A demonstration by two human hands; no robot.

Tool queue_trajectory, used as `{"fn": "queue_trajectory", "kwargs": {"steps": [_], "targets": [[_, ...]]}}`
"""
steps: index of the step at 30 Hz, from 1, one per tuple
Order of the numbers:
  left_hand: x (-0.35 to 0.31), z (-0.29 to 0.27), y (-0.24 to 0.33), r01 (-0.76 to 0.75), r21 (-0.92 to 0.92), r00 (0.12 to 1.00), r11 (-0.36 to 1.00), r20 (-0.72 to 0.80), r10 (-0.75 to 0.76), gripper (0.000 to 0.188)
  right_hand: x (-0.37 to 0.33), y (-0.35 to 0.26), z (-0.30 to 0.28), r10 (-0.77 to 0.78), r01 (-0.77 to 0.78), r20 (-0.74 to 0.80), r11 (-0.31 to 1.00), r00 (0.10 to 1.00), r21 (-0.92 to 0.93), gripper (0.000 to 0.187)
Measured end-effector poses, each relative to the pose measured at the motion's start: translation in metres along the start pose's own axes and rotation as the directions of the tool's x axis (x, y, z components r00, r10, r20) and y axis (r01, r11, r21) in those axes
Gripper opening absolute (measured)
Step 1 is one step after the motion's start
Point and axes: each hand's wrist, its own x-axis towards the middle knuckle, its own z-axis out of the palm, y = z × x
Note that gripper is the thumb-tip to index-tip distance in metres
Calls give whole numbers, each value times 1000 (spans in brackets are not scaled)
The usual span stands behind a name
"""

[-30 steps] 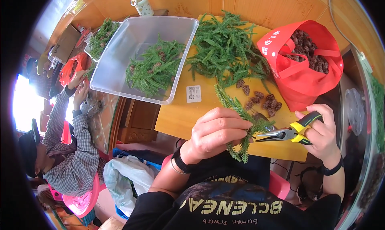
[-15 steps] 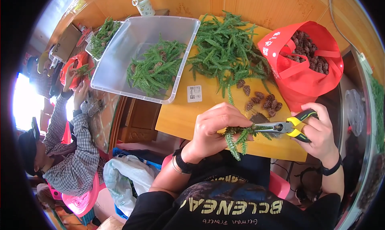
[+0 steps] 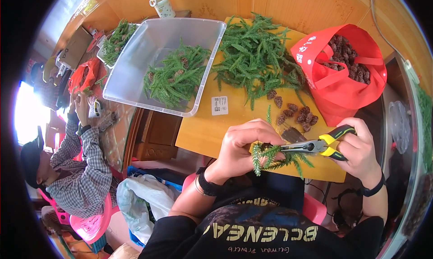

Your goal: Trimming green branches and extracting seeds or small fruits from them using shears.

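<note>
My left hand [image 3: 246,146] pinches a green artificial pine sprig [image 3: 269,157] by its stems, above the near part of the yellow table. Wrapped round the yellow-and-black handles of a pair of pliers [image 3: 313,146] is my right hand [image 3: 358,148]. The pliers point left, and their jaws meet the sprig beside my left fingertips; what exactly they grip there is hidden. Just beyond the pliers lie several small brown pinecones [image 3: 304,117] and a bunch of thin dark wires [image 3: 292,134].
A heap of loose pine sprigs [image 3: 252,56] covers the table's far side. A clear plastic bin [image 3: 135,56] holding sprigs with pinecones stands left; a red bag [image 3: 331,101] of pinecones stands right. At far left a co-worker in a checked shirt [image 3: 85,187] works at another table.
The pliers' jaws have moved slightly left, closer to my left fingertips, and the sprig has turned in my hand. The co-worker's hands have drawn lower and together.
</note>
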Motion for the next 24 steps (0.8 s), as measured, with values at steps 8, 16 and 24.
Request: {"fn": "queue_trajectory", "kwargs": {"steps": [8, 16, 24], "targets": [[1, 1, 2, 43, -115, 999, 992, 31, -40, 19, -3, 4, 0, -56, 56, -20, 998, 998, -27, 28], [1, 1, 0, 34, -177, 999, 984, 34, -29, 19, -2, 3, 7, -20, 25, -30, 987, 999, 159, 36], [0, 2, -3, 11, -197, 1000, 980, 18, -7, 18, -4, 0, 13, 18, -21, 13, 971, 1000, 240, 37]]}}
